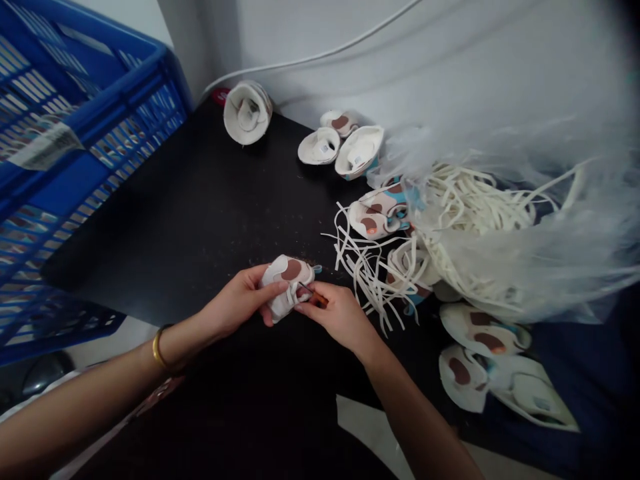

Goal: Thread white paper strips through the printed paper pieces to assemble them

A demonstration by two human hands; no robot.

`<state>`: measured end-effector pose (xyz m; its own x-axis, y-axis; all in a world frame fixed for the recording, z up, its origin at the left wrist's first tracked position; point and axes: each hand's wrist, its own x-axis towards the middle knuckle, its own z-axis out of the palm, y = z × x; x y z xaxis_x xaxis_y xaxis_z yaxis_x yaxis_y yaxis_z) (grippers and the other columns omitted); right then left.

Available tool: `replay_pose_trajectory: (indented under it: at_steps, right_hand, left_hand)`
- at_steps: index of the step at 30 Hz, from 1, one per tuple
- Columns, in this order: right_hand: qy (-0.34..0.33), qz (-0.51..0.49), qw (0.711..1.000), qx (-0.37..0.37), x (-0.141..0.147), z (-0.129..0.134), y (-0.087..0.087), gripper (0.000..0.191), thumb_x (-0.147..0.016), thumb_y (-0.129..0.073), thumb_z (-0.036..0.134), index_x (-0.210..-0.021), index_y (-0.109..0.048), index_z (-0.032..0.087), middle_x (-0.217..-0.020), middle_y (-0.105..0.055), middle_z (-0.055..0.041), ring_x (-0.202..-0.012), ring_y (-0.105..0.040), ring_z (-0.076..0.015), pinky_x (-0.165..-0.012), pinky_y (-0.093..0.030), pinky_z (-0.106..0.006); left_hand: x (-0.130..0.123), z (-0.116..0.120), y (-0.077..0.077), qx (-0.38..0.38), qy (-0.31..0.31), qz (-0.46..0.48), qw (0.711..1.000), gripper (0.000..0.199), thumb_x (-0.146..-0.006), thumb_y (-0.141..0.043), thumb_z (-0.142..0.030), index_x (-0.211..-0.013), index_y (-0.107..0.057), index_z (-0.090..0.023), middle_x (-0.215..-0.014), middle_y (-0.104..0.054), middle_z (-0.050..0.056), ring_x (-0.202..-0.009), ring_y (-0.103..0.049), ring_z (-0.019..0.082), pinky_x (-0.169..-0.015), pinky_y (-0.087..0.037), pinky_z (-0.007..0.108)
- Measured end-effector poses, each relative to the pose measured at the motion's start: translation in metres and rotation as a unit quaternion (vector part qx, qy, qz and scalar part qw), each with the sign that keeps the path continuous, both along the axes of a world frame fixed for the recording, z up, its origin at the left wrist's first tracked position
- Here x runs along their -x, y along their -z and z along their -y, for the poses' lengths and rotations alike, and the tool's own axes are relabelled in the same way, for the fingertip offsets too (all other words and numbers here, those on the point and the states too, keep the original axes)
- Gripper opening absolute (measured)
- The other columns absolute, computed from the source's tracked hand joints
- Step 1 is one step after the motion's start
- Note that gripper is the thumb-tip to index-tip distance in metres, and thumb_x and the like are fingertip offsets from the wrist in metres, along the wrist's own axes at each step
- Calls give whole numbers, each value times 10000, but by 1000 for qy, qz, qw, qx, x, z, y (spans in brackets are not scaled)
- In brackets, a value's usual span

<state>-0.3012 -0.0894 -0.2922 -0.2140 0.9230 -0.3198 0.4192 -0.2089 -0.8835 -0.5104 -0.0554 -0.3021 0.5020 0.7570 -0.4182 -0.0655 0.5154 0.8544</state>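
On the black table (200, 200), between the blue crate (75, 133) and the clear bag of white laces (480, 207), a small white shoe upper with brown patches (287, 283) sits raised just above the near edge. The left hand (240, 303) is closed round its heel side, thumb on top, while the right hand (335, 313) pinches a thin orange-handled tool (315, 297) with its tip at the upper. To my eye the work goes best with the upper gripped firmly, wrists low, and the tool tip guided in short, controlled strokes away from the fingers.
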Motion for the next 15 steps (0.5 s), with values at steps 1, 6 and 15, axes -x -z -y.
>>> replay_pose_trajectory:
  at_steps: [1,6,15]
  right_hand:
    - [3,-28,999,17,-1,0,1,139,-765,-750,283,-859,-704,191,-759,-664,10,-704,-587,-133,-681,-439,-249]
    - [164,-200,962,91,4,4,9,264,-738,-770,408,-833,-630,205,-670,-575,54,-471,-348,-53,-424,-243,-189]
    - [183,-35,979,-87,31,13,11,210,-854,-656,405,-884,-670,198,-620,-539,32,-533,-437,-108,-522,-354,-231]
  left_hand:
    - [3,-4,-2,19,13,22,999,362,-844,-710,-408,-1084,-667,-141,-832,-699,64,-574,-620,133,-441,-535,204]
    - [10,-17,1,183,14,204,962,412,-854,-621,-466,-1057,-695,-116,-988,-695,156,-817,-676,221,-430,-503,173]
    - [-9,10,0,32,-17,147,989,313,-776,-740,-297,-1056,-737,-156,-1106,-705,123,-926,-659,236,-730,-585,317]
